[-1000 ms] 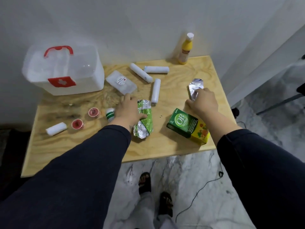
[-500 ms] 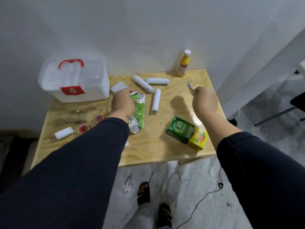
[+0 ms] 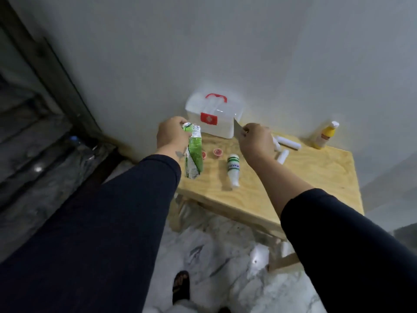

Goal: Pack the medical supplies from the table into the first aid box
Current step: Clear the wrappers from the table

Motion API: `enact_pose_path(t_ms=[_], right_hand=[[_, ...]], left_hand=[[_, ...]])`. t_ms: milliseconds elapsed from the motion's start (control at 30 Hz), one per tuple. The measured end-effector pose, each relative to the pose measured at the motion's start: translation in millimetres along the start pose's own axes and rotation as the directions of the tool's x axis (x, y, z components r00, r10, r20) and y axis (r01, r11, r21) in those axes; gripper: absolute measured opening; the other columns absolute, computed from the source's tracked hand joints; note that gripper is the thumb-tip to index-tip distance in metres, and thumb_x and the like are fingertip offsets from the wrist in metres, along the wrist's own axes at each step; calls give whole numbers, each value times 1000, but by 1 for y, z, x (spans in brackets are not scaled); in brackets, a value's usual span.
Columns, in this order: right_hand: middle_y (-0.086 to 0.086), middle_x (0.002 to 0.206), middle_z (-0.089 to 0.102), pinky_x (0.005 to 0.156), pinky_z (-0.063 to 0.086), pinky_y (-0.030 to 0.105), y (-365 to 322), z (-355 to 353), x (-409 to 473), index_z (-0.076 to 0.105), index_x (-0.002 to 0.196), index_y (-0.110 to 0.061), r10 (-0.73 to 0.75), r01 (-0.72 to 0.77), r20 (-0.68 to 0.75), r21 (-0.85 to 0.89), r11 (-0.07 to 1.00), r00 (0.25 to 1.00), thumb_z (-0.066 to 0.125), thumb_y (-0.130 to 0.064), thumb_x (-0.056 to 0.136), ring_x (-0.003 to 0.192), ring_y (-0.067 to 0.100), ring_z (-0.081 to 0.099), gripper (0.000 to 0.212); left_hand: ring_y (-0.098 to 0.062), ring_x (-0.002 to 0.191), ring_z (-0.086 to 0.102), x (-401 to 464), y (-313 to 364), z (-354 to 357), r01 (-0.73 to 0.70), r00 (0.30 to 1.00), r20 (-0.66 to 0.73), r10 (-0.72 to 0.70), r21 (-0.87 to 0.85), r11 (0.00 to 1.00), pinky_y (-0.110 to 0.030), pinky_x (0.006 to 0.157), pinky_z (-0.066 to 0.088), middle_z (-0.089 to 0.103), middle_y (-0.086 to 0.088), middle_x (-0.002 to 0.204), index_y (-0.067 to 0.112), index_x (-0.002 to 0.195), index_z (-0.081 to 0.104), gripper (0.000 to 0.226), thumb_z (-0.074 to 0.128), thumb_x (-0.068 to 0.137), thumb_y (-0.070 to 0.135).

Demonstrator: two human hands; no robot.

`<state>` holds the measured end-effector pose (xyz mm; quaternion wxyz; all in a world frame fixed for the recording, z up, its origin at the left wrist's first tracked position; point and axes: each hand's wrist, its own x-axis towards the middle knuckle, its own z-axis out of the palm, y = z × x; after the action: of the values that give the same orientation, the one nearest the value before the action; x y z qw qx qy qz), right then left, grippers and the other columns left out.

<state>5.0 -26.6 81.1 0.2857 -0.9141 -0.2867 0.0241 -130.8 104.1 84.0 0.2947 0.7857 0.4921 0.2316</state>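
Both hands are up near the white plastic first aid box with red handle and red cross latch [image 3: 214, 116], which sits at the back of the light plywood surface [image 3: 304, 177] against the wall, lid apparently shut. Left hand [image 3: 172, 136] has its fingers [image 3: 180, 123] clenched on the top seal of a green and silver foil sachet pack [image 3: 193, 152]; pack hangs long axis near vertical, crimped top up toward the box, loose bottom end over the front left part of the surface. Right hand [image 3: 256, 141] is pinched on a thin silvery foil strip [image 3: 238, 129]; only its edge shows, pointing up-left at the box, so I can't read its full shape. Loose on the surface: white squeeze bottle with green bands [image 3: 233, 170] lying on its side, long axis roughly toward the camera, cap end nearest; two small red-rimmed cups [image 3: 218, 152] beside it; white gauze rolls [image 3: 288, 143] partly behind the right hand; yellow bottle with white cap [image 3: 325, 137] upright at the back right corner. Risks, my read: both hands are loaded and the lid looks closed, so opening it means regrasping, and either item could slip. The dangling pack could sweep the cups or bottle off the front edge. The thin strip is on a light pinch and could bend or drop.
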Motion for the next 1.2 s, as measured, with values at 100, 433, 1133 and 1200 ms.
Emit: enact_pose_path(t_ms=[100, 433, 1133, 1200], right_hand=[[8, 68, 53, 51, 35, 26, -53, 33, -15, 56, 72, -13, -102, 99, 109, 33, 995, 989, 55, -18, 91, 67, 30, 54, 20], [9, 71, 52, 59, 36, 29, -208, 174, -68, 41, 59, -14, -278, 307, 431, 4, 952, 858, 51, -10, 90, 70, 28, 49, 32], [9, 130, 61, 104, 46, 35, -280, 446, -112, 51, 136, -17, -91, 267, 841, -66, 962, 534, 60, -20, 92, 122, 26, 55, 45], [9, 132, 59, 101, 48, 34, -282, 444, -109, 52, 135, -19, -96, 293, 842, -76, 953, 532, 59, -20, 92, 120, 25, 56, 43]], left_hand=[[-24, 108, 64, 3, -46, -45, 82, 995, -57, -81, 5, 997, -23, 81, 41, 68, -5, 119, 18, 116, 67, 30, 70, 87, 15], [-22, 98, 63, 26, -225, -137, 328, 933, -141, -330, -42, 944, -23, 72, 38, 67, -5, 108, 14, 104, 68, 18, 65, 87, 9], [-21, 127, 55, 101, -479, -119, 440, 811, 323, -488, 213, 872, -29, 104, 43, 58, -6, 137, 13, 138, 52, 46, 63, 93, 13], [-22, 127, 54, 104, -477, -123, 368, 820, 348, -454, 288, 884, -32, 104, 44, 57, -3, 138, 17, 137, 52, 46, 62, 92, 18]])
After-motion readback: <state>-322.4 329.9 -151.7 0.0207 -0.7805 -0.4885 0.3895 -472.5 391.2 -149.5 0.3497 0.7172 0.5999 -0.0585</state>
